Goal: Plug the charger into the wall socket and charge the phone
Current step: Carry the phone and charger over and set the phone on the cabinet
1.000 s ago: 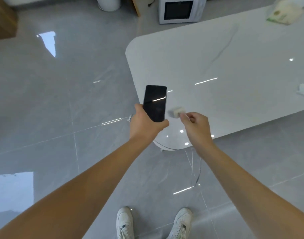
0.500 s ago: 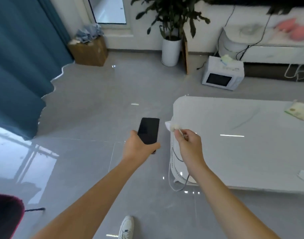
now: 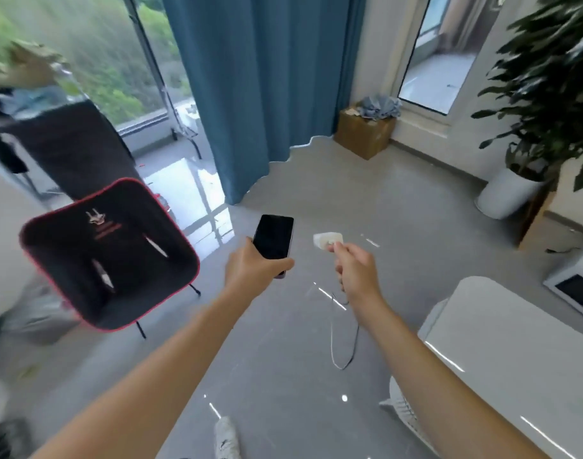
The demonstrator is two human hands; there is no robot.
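Observation:
A black phone [image 3: 273, 236] with a dark screen is held out in front of me by my left hand [image 3: 253, 268], gripped at its lower end. My right hand [image 3: 354, 271] pinches a white charger [image 3: 328, 240] between thumb and fingers. Its thin white cable [image 3: 343, 336] hangs below that hand in a loop above the grey floor. The two hands are apart, phone to the left of the charger. No wall socket shows in this view.
A black chair with red trim [image 3: 108, 260] stands at the left. Blue curtain [image 3: 260, 94] and window lie ahead. A cardboard box [image 3: 364, 134] and a potted plant [image 3: 512, 190] stand near the far wall. The white table [image 3: 515, 352] is at the lower right.
The view has swung left, away from the white table toward the curtain, window and chair. Both hands keep their hold on the phone and the charger, held out ahead.

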